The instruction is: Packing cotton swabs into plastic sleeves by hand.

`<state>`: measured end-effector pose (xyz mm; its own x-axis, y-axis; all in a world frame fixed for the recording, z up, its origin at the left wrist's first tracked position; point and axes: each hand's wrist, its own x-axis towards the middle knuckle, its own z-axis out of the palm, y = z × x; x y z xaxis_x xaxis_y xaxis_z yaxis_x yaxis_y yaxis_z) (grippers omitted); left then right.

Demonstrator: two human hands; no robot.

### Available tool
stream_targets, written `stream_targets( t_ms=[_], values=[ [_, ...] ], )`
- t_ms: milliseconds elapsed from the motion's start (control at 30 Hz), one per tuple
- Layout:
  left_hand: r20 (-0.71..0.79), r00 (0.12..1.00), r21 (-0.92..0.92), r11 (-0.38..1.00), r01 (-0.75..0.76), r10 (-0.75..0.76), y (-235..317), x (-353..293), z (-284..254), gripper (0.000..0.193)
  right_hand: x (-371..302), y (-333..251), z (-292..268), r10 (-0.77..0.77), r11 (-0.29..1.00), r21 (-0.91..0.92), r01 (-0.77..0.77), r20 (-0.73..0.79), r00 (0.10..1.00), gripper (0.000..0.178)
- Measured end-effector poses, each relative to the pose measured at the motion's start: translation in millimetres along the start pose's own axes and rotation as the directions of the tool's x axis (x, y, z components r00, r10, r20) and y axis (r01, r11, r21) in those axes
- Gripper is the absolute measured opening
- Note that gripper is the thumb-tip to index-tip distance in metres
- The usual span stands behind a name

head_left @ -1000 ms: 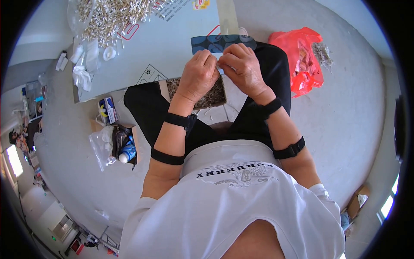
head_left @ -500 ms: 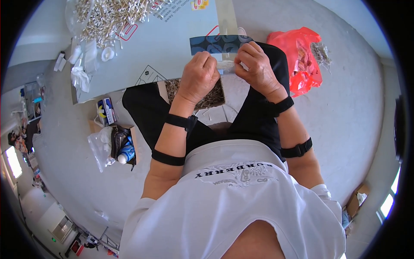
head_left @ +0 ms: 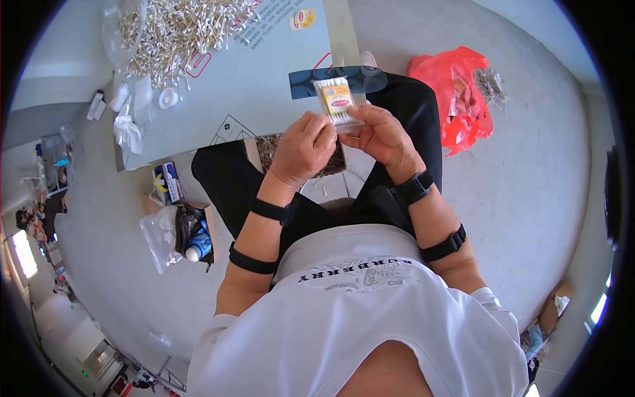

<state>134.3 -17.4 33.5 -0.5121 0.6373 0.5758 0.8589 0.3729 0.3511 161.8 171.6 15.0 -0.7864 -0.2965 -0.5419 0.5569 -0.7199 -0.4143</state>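
Note:
A clear packet of cotton swabs (head_left: 339,101) with a yellow-and-white label is held up in front of me, over the table's near right corner. My right hand (head_left: 387,134) grips its lower right side, thumb on the front face. At the lower left corner of the packet, my left hand (head_left: 302,148) is closed, fingertips pinched at the clear plastic edge. Behind the packet lies a dark film strip (head_left: 303,86) with pale rounded shapes, partly covered by it. A big heap of loose cotton swabs (head_left: 178,40) rests at the table's far left.
On the grey table (head_left: 264,86) lie a yellow label card (head_left: 302,19), a white round cap (head_left: 169,98) and crumpled white plastic (head_left: 127,132). A box of brown bits (head_left: 268,149) sits under my hands. A red plastic bag (head_left: 456,99) is on the floor to the right.
Both hands have come down and closer together from the film strip. The swab packet, not discernible before, now shows upright between them. The whole view has shifted slightly.

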Motion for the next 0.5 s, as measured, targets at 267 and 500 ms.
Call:
stream_targets(
  t_ms=[267, 500],
  values=[
    [-0.009, 0.758, -0.595, 0.613, 0.52, -0.652, 0.2, 25.4, -9.4, 0.053, -9.7, 5.8, 11.6, -0.366, 0.883, -0.283, 0.374, 0.084, 0.927, 0.024],
    [0.069, 0.739, -0.77, 0.436, 0.466, -0.67, 16.4, 45.4, -10.8, 0.027, -9.4, 8.8, 16.3, -0.477, 0.779, -0.354, 0.518, 0.201, 0.856, 0.023]
  ],
)
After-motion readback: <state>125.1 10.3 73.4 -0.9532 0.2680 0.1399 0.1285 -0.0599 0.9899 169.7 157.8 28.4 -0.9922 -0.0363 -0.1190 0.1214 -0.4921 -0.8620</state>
